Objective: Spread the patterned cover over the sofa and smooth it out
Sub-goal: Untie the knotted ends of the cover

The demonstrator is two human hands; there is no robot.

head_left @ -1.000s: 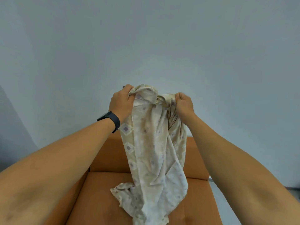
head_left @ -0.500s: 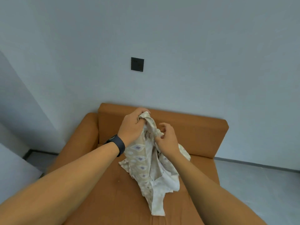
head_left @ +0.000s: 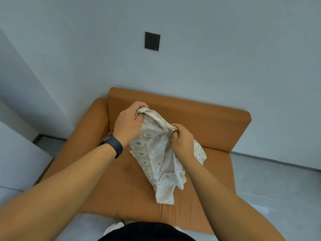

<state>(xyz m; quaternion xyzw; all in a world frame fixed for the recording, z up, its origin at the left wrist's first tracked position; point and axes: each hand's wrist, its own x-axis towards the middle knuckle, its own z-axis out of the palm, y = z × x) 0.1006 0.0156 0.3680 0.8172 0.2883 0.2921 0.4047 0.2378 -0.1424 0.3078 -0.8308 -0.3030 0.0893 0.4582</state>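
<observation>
Standing at the orange sofa [head_left: 199, 119], we see pale walls behind it, a dark wall socket [head_left: 152, 41] above its backrest and grey floor to its right. No writing is legible. Over its seat, our left hand [head_left: 127, 126] and right hand [head_left: 182, 139] each clutch the bunched patterned cover [head_left: 156, 162], fingers curled tight; its lower end rests on the seat.

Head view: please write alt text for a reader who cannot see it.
Both hands, left hand and right hand, grip a bunched patterned cover above an orange sofa. A black wall socket sits above.
</observation>
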